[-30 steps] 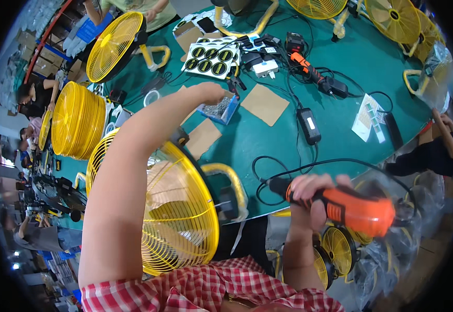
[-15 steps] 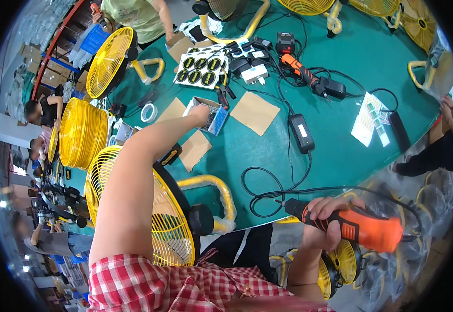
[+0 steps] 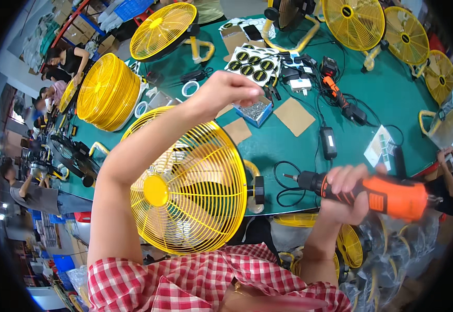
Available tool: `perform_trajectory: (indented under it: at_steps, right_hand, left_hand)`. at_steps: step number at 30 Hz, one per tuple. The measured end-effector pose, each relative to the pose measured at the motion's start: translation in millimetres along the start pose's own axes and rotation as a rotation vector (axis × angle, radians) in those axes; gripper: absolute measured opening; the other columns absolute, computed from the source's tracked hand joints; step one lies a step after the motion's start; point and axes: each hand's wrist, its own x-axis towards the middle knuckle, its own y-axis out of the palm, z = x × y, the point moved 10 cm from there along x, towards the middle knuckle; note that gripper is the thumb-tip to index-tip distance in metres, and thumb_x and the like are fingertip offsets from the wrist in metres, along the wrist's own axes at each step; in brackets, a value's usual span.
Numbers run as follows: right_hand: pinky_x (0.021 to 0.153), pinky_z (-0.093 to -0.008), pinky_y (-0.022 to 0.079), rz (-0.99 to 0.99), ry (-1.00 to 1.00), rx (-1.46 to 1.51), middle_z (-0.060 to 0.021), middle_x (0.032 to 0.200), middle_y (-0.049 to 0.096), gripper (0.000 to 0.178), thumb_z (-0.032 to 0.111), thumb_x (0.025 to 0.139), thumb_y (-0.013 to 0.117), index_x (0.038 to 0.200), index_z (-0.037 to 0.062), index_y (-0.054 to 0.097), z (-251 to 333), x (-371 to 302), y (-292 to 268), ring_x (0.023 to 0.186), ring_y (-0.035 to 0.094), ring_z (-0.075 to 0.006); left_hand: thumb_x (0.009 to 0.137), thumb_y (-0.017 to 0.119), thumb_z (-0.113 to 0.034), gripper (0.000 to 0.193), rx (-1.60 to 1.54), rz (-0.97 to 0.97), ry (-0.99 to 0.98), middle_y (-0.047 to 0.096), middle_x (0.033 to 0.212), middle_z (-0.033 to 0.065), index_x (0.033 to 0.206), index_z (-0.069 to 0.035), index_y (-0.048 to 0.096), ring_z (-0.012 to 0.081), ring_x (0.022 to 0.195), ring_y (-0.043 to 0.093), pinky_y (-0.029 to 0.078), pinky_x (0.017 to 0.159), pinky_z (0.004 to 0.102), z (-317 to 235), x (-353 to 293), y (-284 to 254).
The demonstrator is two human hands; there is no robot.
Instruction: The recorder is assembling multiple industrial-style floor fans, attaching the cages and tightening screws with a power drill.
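Observation:
My left hand is raised just over a small blue-and-white box of small metal pieces that look like screws. Its fingers are pinched together; whatever is between them is too small to make out. Out to the right, my right hand is wrapped round an orange-and-black electric screwdriver, its bit pointing left. Below my left forearm stands a round fan with a yellow wire grille, close in front of me at the table's edge.
Cardboard pieces lie by the box on the green table. A stack of yellow grilles stands at the left. Further back are black-and-yellow stickers, a second orange screwdriver, cables and several fans. People work at the left.
My left hand has come up out of the box. The view has shifted, showing more of the near fan's front. My right hand still grips the screwdriver.

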Motion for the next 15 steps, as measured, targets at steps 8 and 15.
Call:
perform_trajectory:
  at_steps: [8, 15]
  right_hand:
    - [0.057, -0.0345, 0.047, 0.210, 0.044, 0.180, -0.0045, 0.065, 0.049, 0.062, 0.031, 0.078, 0.065, 0.125, 0.0115, 0.029, -13.1, 10.1, 114.6, 0.051, 0.052, -0.0170]
    - [0.060, -0.0368, 0.047, 0.380, 0.148, 0.212, -0.0053, 0.067, 0.052, 0.064, 0.029, 0.075, 0.070, 0.123, 0.0155, 0.029, -31.3, -5.5, 175.1, 0.054, 0.054, -0.0192]
  left_hand:
    - [0.082, 0.058, 0.000, 0.018, -0.475, -0.170, -0.136, 0.065, 0.089, 0.0134, 0.099, 0.003, 0.057, 0.0174, 0.078, 0.065, 0.054, 0.070, 0.0277, 33.3, -144.7, -13.5]
    - [0.081, 0.058, 0.001, 0.015, -0.543, -0.202, -0.072, 0.064, 0.091, 0.0104, 0.095, 0.003, 0.063, 0.0164, 0.081, 0.063, 0.053, 0.075, 0.0289, 47.9, -181.1, -9.3]
